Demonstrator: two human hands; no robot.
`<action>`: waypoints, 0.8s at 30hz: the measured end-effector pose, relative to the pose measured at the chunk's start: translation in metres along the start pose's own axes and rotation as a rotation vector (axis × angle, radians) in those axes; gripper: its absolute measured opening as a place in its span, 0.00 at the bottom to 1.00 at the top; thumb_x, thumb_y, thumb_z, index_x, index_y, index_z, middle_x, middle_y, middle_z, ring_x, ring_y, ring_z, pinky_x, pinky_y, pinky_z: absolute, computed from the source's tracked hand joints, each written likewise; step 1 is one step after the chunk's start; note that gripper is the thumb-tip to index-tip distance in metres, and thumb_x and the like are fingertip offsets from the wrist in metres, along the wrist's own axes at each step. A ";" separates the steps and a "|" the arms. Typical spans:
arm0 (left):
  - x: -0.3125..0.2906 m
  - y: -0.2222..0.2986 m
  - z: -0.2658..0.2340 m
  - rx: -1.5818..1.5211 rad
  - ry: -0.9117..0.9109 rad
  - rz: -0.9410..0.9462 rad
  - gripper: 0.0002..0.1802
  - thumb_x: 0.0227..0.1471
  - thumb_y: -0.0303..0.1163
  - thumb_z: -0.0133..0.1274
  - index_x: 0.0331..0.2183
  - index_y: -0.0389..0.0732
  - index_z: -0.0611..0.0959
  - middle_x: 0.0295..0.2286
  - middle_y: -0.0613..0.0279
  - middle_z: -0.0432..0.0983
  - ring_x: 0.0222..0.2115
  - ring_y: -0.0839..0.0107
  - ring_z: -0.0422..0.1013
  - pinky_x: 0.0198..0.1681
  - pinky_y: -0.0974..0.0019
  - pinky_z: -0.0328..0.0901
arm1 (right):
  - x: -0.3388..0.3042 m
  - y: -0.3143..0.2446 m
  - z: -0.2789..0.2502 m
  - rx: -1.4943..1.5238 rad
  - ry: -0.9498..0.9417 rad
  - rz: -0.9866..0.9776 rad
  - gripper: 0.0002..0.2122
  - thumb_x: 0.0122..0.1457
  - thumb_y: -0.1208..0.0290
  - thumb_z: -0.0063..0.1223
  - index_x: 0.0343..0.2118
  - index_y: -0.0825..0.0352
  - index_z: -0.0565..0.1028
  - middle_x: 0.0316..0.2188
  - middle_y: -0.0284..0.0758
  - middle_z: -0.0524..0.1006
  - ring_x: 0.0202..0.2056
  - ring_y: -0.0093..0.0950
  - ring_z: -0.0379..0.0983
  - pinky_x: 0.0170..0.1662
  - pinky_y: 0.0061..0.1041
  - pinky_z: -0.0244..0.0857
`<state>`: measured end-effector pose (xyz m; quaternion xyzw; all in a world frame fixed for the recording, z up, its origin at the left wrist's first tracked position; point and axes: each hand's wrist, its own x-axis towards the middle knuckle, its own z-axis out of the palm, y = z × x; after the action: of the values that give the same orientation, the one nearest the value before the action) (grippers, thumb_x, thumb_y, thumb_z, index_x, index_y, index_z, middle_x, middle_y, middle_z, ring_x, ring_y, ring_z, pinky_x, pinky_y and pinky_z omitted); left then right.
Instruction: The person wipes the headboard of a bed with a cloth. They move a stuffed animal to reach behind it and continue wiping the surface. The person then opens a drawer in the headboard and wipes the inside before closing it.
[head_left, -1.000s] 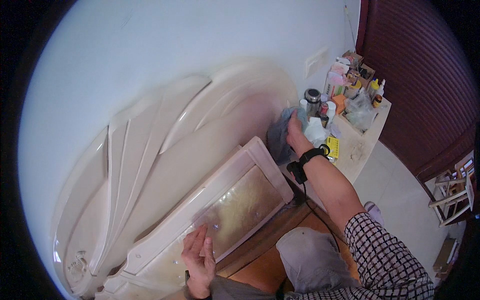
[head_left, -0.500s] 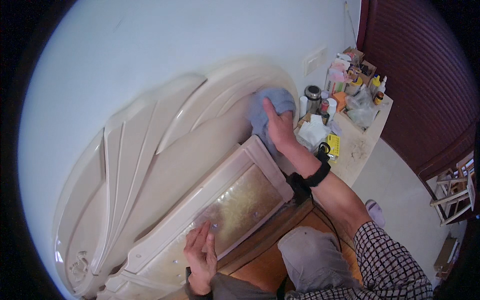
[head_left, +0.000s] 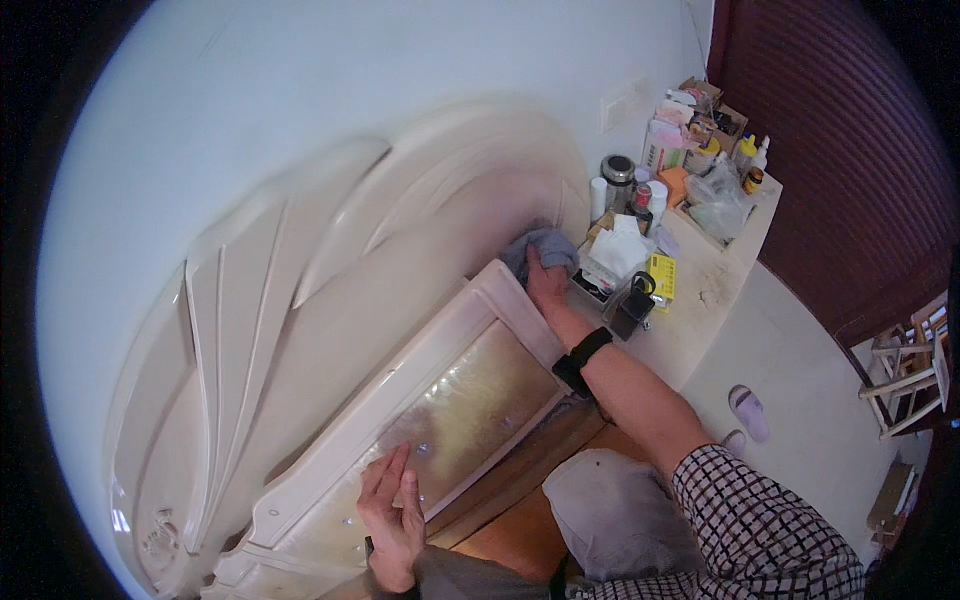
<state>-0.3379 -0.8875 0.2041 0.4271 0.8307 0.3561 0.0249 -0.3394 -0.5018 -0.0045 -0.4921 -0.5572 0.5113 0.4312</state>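
Note:
A pale cream headboard [head_left: 330,345] with carved curved panels stands against the wall. In front of it runs a lower frame [head_left: 400,385] with a shiny gold padded panel [head_left: 460,390]. My right hand [head_left: 547,285] grips a blue-grey cloth [head_left: 548,247], pressed down behind the far right corner of the frame, beside the headboard. Part of the cloth is hidden there. My left hand [head_left: 393,510] rests against the padded panel, fingers stretched out and holding nothing.
A bedside cabinet top [head_left: 715,290] at the right carries a steel flask [head_left: 618,180], a yellow box [head_left: 660,278], tissues [head_left: 622,245], a plastic bag [head_left: 720,205] and several bottles. Slippers [head_left: 748,412] lie on the floor, near a wooden stool [head_left: 905,375]. A dark red curtain [head_left: 830,150] hangs beyond.
My right hand has moved the cloth down from the headboard's curved right side to the gap behind the frame's corner. My left hand stays on the padded panel. The view has shifted slightly.

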 end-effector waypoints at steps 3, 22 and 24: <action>0.001 0.002 0.001 -0.021 -0.026 0.004 0.18 0.62 0.33 0.52 0.46 0.29 0.83 0.41 0.41 0.79 0.41 0.52 0.74 0.48 0.58 0.67 | -0.005 0.011 0.000 0.026 -0.052 0.126 0.27 0.63 0.54 0.55 0.56 0.71 0.71 0.56 0.46 0.73 0.58 0.43 0.68 0.60 0.35 0.59; 0.000 -0.001 0.001 0.061 0.002 0.102 0.16 0.57 0.26 0.55 0.46 0.31 0.83 0.43 0.45 0.79 0.42 0.52 0.74 0.50 0.57 0.66 | -0.009 -0.165 -0.030 0.065 -0.413 -0.103 0.32 0.65 0.54 0.52 0.61 0.78 0.62 0.59 0.47 0.69 0.60 0.38 0.65 0.63 0.33 0.55; -0.001 -0.001 0.000 0.073 -0.008 0.132 0.16 0.56 0.26 0.56 0.46 0.32 0.83 0.43 0.45 0.79 0.41 0.51 0.74 0.50 0.57 0.66 | -0.030 -0.179 -0.027 -0.104 -0.416 -0.265 0.31 0.65 0.54 0.51 0.61 0.76 0.63 0.59 0.49 0.69 0.60 0.41 0.66 0.64 0.33 0.55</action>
<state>-0.3384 -0.8882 0.2028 0.4832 0.8130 0.3247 -0.0110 -0.3283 -0.5261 0.1768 -0.3204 -0.7191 0.5113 0.3447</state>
